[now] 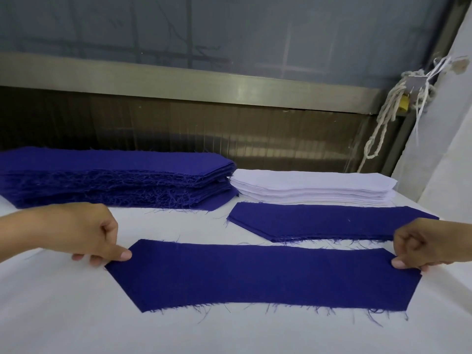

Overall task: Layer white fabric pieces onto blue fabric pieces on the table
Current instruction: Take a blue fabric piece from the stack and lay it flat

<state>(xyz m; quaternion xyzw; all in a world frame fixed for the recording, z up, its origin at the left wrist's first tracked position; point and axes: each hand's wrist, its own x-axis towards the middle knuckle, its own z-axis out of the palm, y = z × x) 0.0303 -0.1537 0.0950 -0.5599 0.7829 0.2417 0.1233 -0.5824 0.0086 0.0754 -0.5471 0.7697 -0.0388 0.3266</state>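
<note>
A long blue fabric piece with angled ends and frayed edges lies flat on the white table in front of me. My left hand pinches its left tip between thumb and fingers. My right hand pinches its right end the same way. Behind it, a small pile of blue pieces lies to the right. A tall stack of blue pieces sits at the back left, and a stack of white pieces sits at the back right.
A metal rail and a dark panel run along the far side of the table. A knotted white rope hangs at the right near a pale wall or curtain.
</note>
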